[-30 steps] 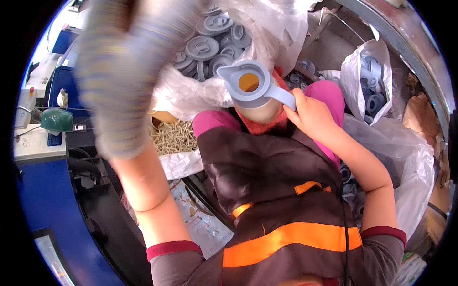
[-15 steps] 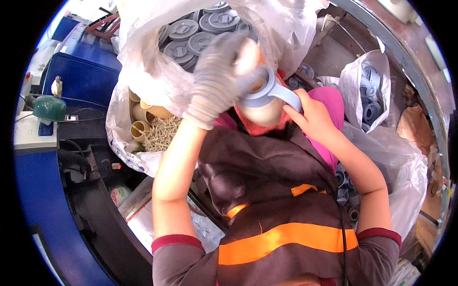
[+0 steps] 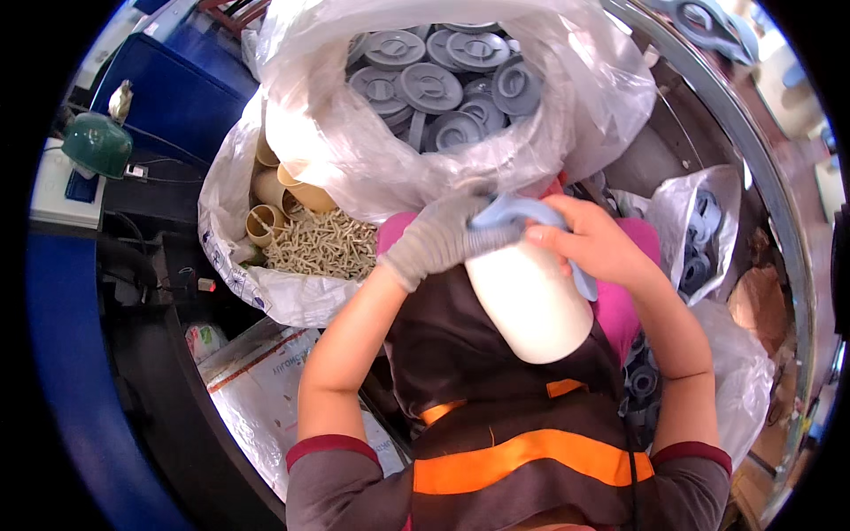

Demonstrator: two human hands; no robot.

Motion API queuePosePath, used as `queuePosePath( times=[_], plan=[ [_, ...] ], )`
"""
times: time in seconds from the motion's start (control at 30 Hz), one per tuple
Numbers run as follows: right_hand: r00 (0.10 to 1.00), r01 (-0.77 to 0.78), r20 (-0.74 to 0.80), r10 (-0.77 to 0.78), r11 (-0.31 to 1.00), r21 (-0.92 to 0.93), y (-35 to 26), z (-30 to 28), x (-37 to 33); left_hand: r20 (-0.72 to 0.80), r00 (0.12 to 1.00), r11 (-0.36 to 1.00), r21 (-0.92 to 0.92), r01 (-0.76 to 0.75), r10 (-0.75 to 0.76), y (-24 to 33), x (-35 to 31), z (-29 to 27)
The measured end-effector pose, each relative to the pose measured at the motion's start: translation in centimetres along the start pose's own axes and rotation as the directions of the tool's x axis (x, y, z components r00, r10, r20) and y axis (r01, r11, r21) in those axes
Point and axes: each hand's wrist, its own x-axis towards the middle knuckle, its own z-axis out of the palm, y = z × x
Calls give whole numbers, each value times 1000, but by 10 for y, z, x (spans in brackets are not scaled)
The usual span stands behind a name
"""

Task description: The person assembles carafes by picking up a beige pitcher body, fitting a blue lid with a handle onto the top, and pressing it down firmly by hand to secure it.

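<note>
My left hand (image 3: 440, 237), in a grey knit glove, presses down on a pale blue-grey cap (image 3: 505, 212) that sits on the neck of a white plastic bottle (image 3: 531, 301). My bare right hand (image 3: 589, 241) grips the same cap and the bottle's shoulder from the right. The bottle is tipped with its rounded base toward me, over my lap and brown apron with orange stripes. Most of the cap is hidden under the two hands.
A large clear plastic bag (image 3: 567, 115) full of several grey round caps (image 3: 425, 84) stands just beyond my hands. To the left a white sack (image 3: 235, 221) holds beige tubes and small pale sticks. A smaller bag of grey parts (image 3: 691, 239) sits right. A blue bin (image 3: 168, 97) is far left.
My gloved left hand came down from high on the left onto the cap. The bottle turned from neck-up to base toward me, and both hands now close over the cap.
</note>
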Motion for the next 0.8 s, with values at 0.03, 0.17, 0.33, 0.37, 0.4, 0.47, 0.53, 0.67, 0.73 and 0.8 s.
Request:
queuePosePath(
  times=[0.03, 0.17, 0.33, 0.37, 0.4, 0.47, 0.53, 0.67, 0.73, 0.8],
  plan=[
    [997, -18, 79, 15, 999, 32, -3, 2, 11, -114, 992, 997, 32, 63, -59, 13, -10, -1],
    [989, 145, 23, -145, 989, -21, -3, 9, 92, -309, 890, 911, -347, 224, -336, -7, -57, -18],
    [960, 206, -106, -259, 912, -355, 29, 1, 252, -344, 704, 649, -730, 216, -621, -32, -121, -34],
    [934, 194, -179, -310, 858, -475, 34, 5, 285, -406, 651, 626, -768, 138, -642, -38, -133, -30],
    [897, 153, -253, -363, 791, -593, 41, 4, 313, -451, 602, 597, -800, 53, -659, -49, -140, -26],
    [867, 12, -351, -354, 719, -695, 26, 12, 354, -521, 508, 546, -830, -114, -686, -56, -155, -20],
    [819, 5, -399, -411, 703, -712, 42, -8, 397, -552, 449, 521, -829, -202, -703, -69, -159, -21],
    [901, -53, -379, -212, 812, -581, 54, -17, 417, -511, 422, 439, -860, -262, -749, -97, -174, -28],
    [939, 78, -264, -220, 885, -458, 51, -20, 403, -471, 413, 368, -878, -305, -780, -106, -171, -30],
    [956, 209, -174, -237, 964, -162, 41, -12, 372, -496, 358, 379, -857, -348, -791, -108, -168, -31]
  ],
)
